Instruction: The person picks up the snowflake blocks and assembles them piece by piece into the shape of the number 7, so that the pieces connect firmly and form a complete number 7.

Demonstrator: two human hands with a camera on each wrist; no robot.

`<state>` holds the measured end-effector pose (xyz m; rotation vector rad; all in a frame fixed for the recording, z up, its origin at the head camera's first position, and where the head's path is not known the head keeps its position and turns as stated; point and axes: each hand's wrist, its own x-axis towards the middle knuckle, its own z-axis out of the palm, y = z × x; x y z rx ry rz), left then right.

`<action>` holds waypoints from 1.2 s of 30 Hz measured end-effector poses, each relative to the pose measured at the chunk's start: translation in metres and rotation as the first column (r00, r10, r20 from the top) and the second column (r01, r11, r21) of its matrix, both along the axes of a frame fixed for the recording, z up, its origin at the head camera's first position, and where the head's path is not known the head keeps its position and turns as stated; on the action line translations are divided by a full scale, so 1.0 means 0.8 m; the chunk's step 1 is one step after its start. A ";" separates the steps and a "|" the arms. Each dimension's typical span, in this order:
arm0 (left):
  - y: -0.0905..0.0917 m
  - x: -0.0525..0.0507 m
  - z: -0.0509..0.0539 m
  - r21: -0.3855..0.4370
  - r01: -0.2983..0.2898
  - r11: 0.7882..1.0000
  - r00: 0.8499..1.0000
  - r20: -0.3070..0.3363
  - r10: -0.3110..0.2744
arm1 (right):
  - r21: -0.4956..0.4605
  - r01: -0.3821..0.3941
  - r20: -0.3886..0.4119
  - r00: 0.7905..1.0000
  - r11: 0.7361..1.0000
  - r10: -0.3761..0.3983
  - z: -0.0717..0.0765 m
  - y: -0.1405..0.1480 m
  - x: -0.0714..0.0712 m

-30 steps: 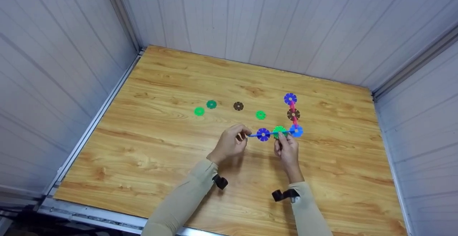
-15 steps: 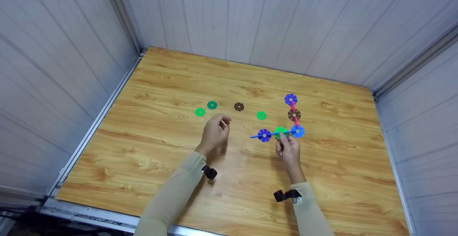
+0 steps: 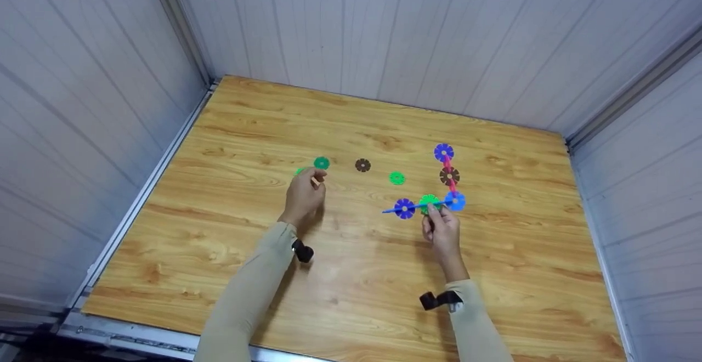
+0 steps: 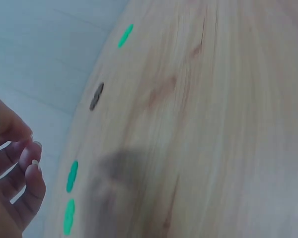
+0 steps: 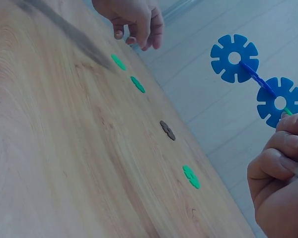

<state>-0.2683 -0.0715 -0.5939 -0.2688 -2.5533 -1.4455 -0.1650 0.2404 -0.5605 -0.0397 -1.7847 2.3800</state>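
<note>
Between thumb and fingers my right hand (image 3: 444, 231) pinches a chain of interlocking notched plastic discs near its green disc (image 3: 428, 200). The chain runs left through a purple disc (image 3: 405, 209) to a blue disc seen edge-on. To the right is a light-blue disc (image 3: 455, 201), from which pink discs, a brown disc (image 3: 449, 176) and another purple disc (image 3: 443, 152) extend away. My left hand (image 3: 303, 197) hovers, fingers loosely bent and holding nothing, partly hiding a loose light-green disc (image 4: 69, 217). A darker green disc (image 3: 321, 163) lies just beyond its fingertips.
Also loose on the wood-grain tabletop (image 3: 351, 274) are a brown disc (image 3: 362, 165) and a light-green disc (image 3: 397, 178), between the hands and the back wall (image 3: 384, 33). Pale panel walls enclose the left, back and right sides.
My left hand has let go of the chain's left end and moved left and away to the loose green discs. My right hand keeps the chain in nearly the same place.
</note>
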 end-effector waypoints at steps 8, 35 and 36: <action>-0.028 -0.030 -0.020 -0.060 -0.132 0.989 0.976 0.169 0.141 | -0.010 0.010 0.024 1.000 1.000 -0.010 -0.002 0.002 0.001; -0.038 -0.041 -0.024 -0.100 -0.149 0.984 0.956 0.241 0.169 | -0.021 -0.005 -0.002 1.000 1.000 0.005 0.001 -0.005 -0.002; -0.038 -0.040 -0.025 -0.076 -0.145 0.987 0.960 0.231 0.159 | -0.023 -0.005 -0.006 1.000 1.000 0.005 0.001 -0.004 -0.002</action>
